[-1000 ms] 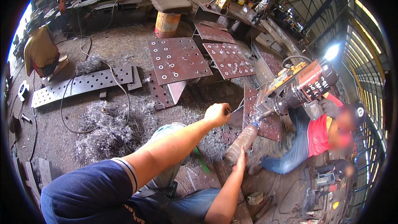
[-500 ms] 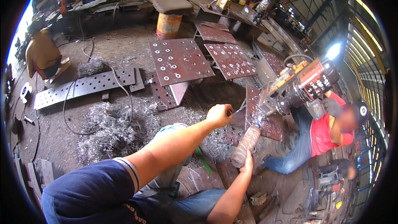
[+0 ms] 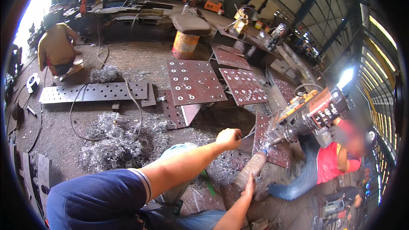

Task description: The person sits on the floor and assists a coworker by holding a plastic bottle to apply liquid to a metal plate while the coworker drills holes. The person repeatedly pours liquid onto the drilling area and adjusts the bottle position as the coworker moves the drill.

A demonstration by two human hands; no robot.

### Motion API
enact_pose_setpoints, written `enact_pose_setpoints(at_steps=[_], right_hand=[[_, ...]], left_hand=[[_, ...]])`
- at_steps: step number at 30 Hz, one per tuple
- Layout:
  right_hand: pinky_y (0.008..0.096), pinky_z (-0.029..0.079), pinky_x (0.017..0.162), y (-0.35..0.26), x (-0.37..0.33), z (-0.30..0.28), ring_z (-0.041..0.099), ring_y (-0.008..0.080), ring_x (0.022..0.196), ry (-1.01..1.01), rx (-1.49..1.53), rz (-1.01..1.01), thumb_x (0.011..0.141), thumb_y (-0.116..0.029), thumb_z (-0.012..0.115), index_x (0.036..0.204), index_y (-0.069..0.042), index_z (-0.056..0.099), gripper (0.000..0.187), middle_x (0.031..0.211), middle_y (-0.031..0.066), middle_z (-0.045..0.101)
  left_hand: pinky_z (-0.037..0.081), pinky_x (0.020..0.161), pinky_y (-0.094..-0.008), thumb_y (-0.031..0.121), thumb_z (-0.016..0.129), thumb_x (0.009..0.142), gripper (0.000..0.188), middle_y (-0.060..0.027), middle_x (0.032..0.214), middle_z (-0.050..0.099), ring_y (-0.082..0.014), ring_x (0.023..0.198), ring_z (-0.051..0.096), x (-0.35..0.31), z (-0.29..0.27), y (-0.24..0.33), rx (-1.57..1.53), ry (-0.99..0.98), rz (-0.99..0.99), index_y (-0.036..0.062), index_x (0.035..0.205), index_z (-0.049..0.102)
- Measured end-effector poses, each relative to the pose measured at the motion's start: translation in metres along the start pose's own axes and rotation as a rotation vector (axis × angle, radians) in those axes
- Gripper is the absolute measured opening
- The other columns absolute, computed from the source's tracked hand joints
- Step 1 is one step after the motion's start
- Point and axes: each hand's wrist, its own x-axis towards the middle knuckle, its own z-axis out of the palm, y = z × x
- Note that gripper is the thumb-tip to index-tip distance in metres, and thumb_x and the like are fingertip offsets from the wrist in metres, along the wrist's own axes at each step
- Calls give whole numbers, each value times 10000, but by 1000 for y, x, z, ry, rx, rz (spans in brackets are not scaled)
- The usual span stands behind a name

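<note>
My left hand (image 3: 228,139) is closed, and a thin dark rod (image 3: 248,135) runs from it toward the drill; what lies inside the fist is mostly hidden. My right hand (image 3: 248,186) holds a dusty, clouded plastic bottle (image 3: 251,170) from below, tilted up. The bottle's blue tip (image 3: 265,151) is close to the drill's lower end. The portable drill (image 3: 313,117), black with a reddish-brown and orange body, leans over a drilled reddish steel plate (image 3: 272,155). Metal shavings lie around the drilling point.
A co-worker in a red shirt (image 3: 330,159) crouches beside the drill at right. Drilled plates (image 3: 198,81) stand ahead. A shavings heap (image 3: 113,140), a looping cable (image 3: 72,119) and a long perforated bar (image 3: 93,93) lie at left. Another person (image 3: 55,49) squats beyond.
The view has shifted, so the scene sits somewhat lower and farther right. My left hand stays closed near the drill, and the right still holds the bottle at its lower end.
</note>
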Motion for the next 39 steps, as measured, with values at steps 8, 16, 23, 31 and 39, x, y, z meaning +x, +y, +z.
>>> enact_pose_setpoints(at_steps=[8, 16, 23, 31, 39], right_hand=[[431, 462, 1037, -5, -28, 16, 579, 307, 1219, 98, -40, -294, 849, -412, 804, 1436, 63, 470, 826, 1399, 212, 547], [428, 414, 1102, -18, -34, 22, 512, 344, 1330, 242, -11, -455, 887, -428, 767, 1511, 52, 373, 880, 1504, 251, 449], [417, 436, 1078, -19, -33, 20, 530, 332, 1308, 321, -12, -432, 905, -417, 748, 1507, 51, 380, 847, 1492, 238, 467], [416, 491, 996, -22, -32, 19, 606, 297, 1191, 157, 40, -326, 888, -418, 763, 1430, 59, 475, 777, 1378, 202, 569], [425, 502, 959, -19, -29, 20, 623, 294, 1127, 71, 38, -191, 875, -462, 745, 1373, 66, 531, 757, 1316, 192, 605]], left_hand=[[575, 848, -425, 243, 668, 803, 233, -100, 931, 766, -302, 913, 731, 2, -4, -9, 43, 41, -35, 143, 991, 762], [579, 805, -406, 228, 687, 787, 239, -105, 891, 760, -293, 872, 735, 2, -1, -12, 49, 53, 11, 104, 985, 738], [568, 840, -434, 229, 652, 819, 218, -98, 934, 760, -314, 918, 723, 2, 0, -8, 53, 16, -20, 149, 994, 754], [579, 782, -396, 213, 693, 785, 225, -94, 872, 757, -287, 845, 737, 3, -1, -13, 29, 40, 1, 103, 976, 737], [576, 795, -390, 211, 699, 796, 222, -94, 894, 759, -287, 866, 735, 4, -1, -14, 8, 35, -10, 105, 987, 738]])
